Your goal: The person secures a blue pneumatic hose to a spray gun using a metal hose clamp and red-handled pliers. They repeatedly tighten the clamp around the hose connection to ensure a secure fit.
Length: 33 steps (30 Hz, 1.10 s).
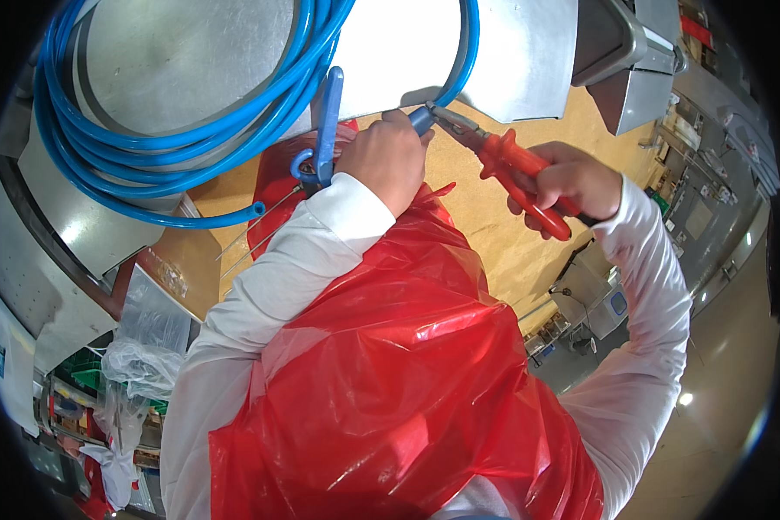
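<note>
My left hand (386, 160) is closed around a blue gun-like tool (328, 130), whose grip it mostly hides. A long lever and a small curl stick out left of the fist, and two thin metal rods (264, 227) point down and left from there. On the fist's other side, a darker blue end piece (422, 119) meets the blue hose (470, 48). My right hand (572, 178) is wrapped round the handles of red-handled pliers (511, 165). Their metal jaws are at the end piece; whether they grip it I cannot tell.
A coil of blue hose (147, 178) lies on a metal surface (191, 69) at the left, its cut end hanging over the edge. My red plastic apron (390, 373) fills the middle. Clear plastic bags (147, 364) hang at lower left. A metal housing (611, 43) stands at upper right.
</note>
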Each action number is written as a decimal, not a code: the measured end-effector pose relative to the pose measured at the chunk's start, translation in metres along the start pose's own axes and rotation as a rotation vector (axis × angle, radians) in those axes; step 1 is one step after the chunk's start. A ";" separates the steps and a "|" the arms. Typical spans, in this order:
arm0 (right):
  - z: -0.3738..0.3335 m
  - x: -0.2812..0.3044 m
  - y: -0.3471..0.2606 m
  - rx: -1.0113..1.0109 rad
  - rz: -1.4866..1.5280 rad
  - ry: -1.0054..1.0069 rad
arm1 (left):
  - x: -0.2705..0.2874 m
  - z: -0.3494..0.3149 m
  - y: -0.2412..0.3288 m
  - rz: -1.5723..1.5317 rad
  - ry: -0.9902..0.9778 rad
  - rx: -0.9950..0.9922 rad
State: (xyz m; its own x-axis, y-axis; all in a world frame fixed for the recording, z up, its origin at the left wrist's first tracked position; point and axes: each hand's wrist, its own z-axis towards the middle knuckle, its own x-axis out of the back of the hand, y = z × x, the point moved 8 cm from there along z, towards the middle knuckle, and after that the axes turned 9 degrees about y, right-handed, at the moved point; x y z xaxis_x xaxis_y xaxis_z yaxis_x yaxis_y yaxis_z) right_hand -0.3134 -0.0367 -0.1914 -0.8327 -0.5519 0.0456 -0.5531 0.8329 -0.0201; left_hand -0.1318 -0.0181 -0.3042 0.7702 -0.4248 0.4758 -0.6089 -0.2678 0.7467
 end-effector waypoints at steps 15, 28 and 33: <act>-0.008 0.027 0.047 0.637 -0.309 0.338 | -0.001 -0.004 -0.003 0.061 0.042 -0.030; -0.020 0.046 -0.021 1.537 -0.323 1.214 | 0.089 -0.076 0.076 -0.260 -0.177 0.005; -0.129 -0.023 -0.023 2.142 -0.212 1.058 | 0.098 -0.098 0.111 -0.453 -0.187 -0.052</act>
State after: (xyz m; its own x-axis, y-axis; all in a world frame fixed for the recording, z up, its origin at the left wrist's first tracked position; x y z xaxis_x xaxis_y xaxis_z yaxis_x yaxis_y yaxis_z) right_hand -0.2784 -0.0375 -0.0634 -0.8737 0.1805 0.4517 -0.4133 -0.7651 -0.4937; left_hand -0.1050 -0.0048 -0.1292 0.9050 -0.4252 0.0100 -0.2071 -0.4200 0.8836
